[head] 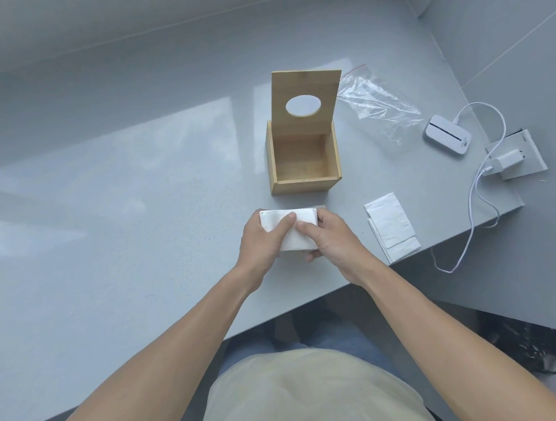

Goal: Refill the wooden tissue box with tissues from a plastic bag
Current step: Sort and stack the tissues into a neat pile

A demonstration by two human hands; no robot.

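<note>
A wooden tissue box (305, 185) stands open on the grey table, its lid (305, 87) with an oval hole tilted up at the back; the inside looks empty. Just in front of it both hands hold a white stack of tissues (296, 217). My left hand (265, 237) grips the stack's left side with fingers over the top. My right hand (327, 236) grips its right side. A clear plastic bag (378, 100) lies flat to the right behind the box.
Two loose folded tissues (391, 225) lie right of my hands near the table edge. A white device (447, 135) with a cable, a charger (508, 160) and a grey block sit at the far right. The table's front edge (313, 299) runs close below my hands.
</note>
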